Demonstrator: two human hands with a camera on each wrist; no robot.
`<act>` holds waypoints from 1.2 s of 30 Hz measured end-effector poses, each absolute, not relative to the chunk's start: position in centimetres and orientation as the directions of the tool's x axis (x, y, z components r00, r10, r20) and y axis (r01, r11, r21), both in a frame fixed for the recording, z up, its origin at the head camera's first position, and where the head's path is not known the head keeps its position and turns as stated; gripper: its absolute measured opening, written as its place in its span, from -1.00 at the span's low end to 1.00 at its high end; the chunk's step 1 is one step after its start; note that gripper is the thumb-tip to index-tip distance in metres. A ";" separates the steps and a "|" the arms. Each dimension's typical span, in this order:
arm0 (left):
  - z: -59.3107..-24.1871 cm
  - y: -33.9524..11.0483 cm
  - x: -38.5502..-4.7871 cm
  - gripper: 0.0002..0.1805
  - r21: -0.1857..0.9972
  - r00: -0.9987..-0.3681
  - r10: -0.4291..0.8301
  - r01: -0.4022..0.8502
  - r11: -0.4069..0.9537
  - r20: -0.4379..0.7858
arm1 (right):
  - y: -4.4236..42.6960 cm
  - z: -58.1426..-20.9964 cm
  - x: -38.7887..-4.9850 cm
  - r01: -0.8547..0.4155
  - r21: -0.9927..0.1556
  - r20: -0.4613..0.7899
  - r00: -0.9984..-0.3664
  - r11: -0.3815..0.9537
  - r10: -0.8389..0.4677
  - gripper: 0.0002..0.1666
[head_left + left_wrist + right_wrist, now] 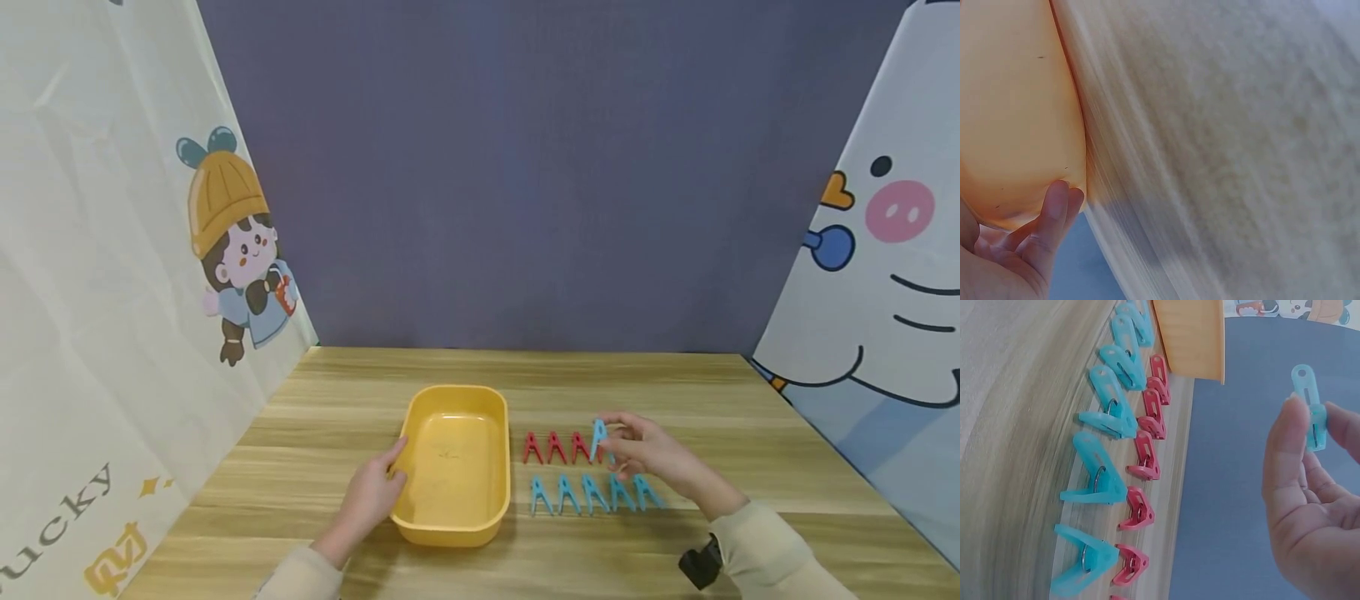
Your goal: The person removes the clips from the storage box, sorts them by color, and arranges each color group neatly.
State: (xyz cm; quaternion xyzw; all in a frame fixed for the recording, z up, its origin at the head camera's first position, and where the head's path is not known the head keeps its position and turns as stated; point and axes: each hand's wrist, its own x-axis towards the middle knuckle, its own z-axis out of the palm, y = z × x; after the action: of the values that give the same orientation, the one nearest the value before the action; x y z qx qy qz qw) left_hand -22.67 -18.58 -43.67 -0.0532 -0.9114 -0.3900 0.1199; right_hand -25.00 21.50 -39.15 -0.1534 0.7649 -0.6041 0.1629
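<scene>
A yellow plastic basin (450, 528) stands on the table, and my left hand (372, 493) grips its left side. In the left wrist view, that hand's fingers (1054, 209) press against the wall of the basin (1022, 112). My right hand (651, 454) pinches a light blue clothespin (598, 439) between thumb and fingers, raised over the right part of a row of red clothespins (555, 447). The right wrist view shows the held clothespin (1307, 409) upright. Nearer to me lies a row of several blue clothespins (590, 495).
The wooden table (600, 558) runs back to a dark blue-grey cloth (480, 183). Printed sheets with cartoon figures hang at the left (97, 275) and right (885, 333). A small black device (701, 564) sits by the right sleeve.
</scene>
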 end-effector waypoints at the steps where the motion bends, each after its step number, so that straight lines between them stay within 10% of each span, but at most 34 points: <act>1: -43.7 -18.6 -22.7 -0.45 0.703 -0.967 0.003 0.189 0.686 0.256 | 21.6 -39.2 -25.0 -0.040 -0.974 -0.063 -0.899 0.223 -0.434 -0.29; 36: -43.6 -18.5 -22.6 -0.45 0.721 -0.964 -0.002 0.197 0.664 0.266 | 28.1 -41.5 -25.1 0.016 -0.951 -0.129 -0.929 0.308 -0.347 -0.20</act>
State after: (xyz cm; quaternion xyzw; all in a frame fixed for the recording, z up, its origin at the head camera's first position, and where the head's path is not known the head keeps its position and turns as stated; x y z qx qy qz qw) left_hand -22.59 -18.46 -43.64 -0.0541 -0.9039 -0.4061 0.1227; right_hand -25.09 28.14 -41.47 -0.1042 0.7934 -0.5787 0.1571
